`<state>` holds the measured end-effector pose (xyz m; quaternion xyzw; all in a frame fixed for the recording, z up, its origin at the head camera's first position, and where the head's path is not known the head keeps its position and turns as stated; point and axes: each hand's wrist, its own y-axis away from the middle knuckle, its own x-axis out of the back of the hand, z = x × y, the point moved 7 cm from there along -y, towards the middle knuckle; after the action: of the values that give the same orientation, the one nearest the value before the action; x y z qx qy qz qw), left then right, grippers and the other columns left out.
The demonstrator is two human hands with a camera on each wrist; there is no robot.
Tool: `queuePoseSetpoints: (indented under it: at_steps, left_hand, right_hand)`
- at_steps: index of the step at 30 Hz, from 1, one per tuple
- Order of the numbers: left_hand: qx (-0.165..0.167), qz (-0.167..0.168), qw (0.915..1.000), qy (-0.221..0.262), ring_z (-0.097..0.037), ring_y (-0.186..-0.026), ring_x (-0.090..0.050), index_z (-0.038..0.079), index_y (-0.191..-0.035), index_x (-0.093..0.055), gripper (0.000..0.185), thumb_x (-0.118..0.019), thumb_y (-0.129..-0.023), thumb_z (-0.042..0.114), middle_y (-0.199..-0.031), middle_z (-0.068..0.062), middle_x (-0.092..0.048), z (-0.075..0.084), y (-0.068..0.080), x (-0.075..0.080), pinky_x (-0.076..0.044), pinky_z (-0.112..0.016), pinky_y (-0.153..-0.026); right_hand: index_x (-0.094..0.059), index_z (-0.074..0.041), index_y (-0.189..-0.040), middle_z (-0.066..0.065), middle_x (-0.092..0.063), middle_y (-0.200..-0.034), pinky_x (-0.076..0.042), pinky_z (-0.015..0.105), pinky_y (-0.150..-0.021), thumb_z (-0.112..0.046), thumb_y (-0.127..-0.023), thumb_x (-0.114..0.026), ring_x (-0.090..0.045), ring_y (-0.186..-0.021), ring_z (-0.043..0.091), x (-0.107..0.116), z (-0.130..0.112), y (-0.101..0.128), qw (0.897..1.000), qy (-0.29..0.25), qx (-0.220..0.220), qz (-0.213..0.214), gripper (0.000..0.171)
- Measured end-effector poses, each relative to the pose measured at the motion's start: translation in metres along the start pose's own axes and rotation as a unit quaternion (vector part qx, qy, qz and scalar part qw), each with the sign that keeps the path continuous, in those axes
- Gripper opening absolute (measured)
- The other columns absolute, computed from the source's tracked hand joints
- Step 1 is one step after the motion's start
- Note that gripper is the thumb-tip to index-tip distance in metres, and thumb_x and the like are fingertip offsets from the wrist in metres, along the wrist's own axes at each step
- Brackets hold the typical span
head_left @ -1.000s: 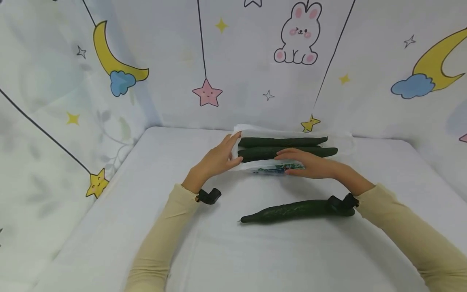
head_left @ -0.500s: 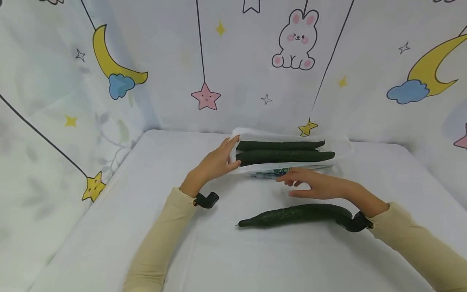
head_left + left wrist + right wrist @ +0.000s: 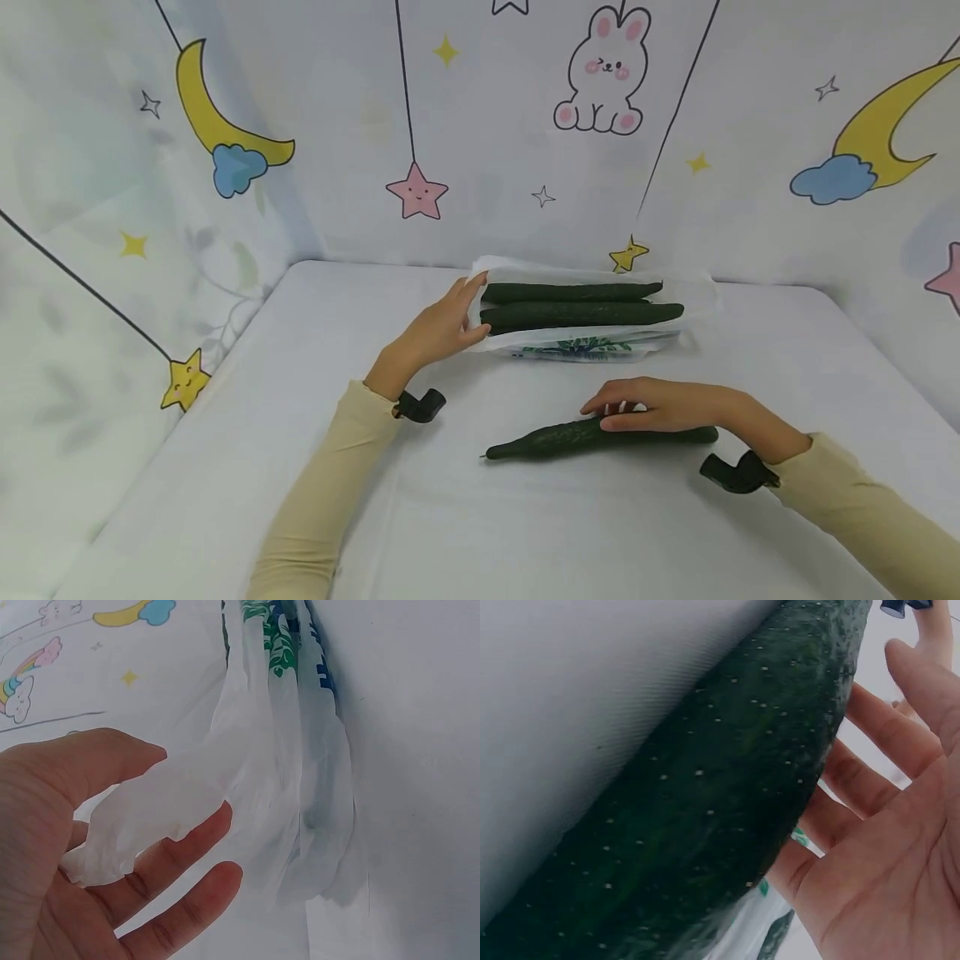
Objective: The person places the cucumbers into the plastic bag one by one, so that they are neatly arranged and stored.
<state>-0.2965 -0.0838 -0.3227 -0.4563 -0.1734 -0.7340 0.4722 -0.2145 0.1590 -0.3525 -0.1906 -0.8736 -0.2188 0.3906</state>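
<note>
My left hand [image 3: 442, 325] is at the left end of a white plastic bag [image 3: 592, 343]. In the left wrist view, the thin edge of the bag [image 3: 176, 787] lies between its spread thumb and fingers, and the thumb tip touches it. Two cucumbers, a rear one [image 3: 573, 292] and a front one [image 3: 585, 314], lie side by side in the bag. A loose cucumber [image 3: 536, 443] lies on the table before it. Over its right half is my right hand [image 3: 660, 402]. In the right wrist view, the fingers [image 3: 892, 735] extend along the cucumber's far side, while the thumb stands apart.
A white cloth covers the table [image 3: 465, 525]. Behind and left of it hangs a white curtain [image 3: 495, 108] printed with moons, stars and a rabbit. The bag lies near the table's back edge. A small black camera sits on each wrist.
My right hand has left the front of the bag and come down and toward me, onto the loose cucumber. The left hand stays at the bag's end.
</note>
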Motion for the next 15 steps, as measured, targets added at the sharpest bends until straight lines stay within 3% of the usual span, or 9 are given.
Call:
queuePoseSetpoints:
  at_steps: [4, 9, 15]
  left_hand:
    - [0.0, -0.003, 1.0, 0.004, -0.011, -0.077, -0.053, 0.017, -0.15, -0.013, 0.073, -0.055, -0.092, 0.028, -0.134, -0.007, -0.036, -0.0009, 0.0002, -0.0012, -0.042, -0.026, -0.064]
    - [-0.004, -0.002, 1.0, 0.004, -0.011, -0.077, -0.052, 0.016, -0.15, -0.014, 0.072, -0.055, -0.092, 0.028, -0.133, -0.01, -0.037, -0.0006, -0.0004, -0.002, -0.042, -0.026, -0.064]
    - [0.001, -0.001, 1.0, 0.002, -0.011, -0.079, -0.052, 0.017, -0.15, -0.013, 0.072, -0.055, -0.092, 0.028, -0.132, -0.01, -0.038, -0.0014, -0.0011, -0.0001, -0.042, -0.026, -0.063]
  right_hand:
    - [-0.057, -0.023, -0.123, -0.01, -0.057, -0.118, -0.046, 0.026, -0.084, -0.037, -0.095, -0.049, -0.053, -0.101, 0.002, -0.0027, 0.0039, -0.0001, 1.0, 0.007, -0.013, 0.001, 0.032]
    - [-0.053, -0.026, -0.119, -0.012, -0.055, -0.115, -0.044, 0.027, -0.088, -0.046, -0.085, -0.062, -0.051, -0.104, 0.004, -0.0056, 0.0045, 0.0006, 0.999, 0.033, -0.037, 0.006, 0.041]
    - [-0.047, -0.03, -0.115, -0.016, -0.052, -0.111, -0.043, 0.027, -0.09, -0.043, -0.081, -0.068, -0.05, -0.104, 0.002, -0.0087, 0.0072, 0.0002, 0.997, 0.06, -0.041, 0.021, 0.041]
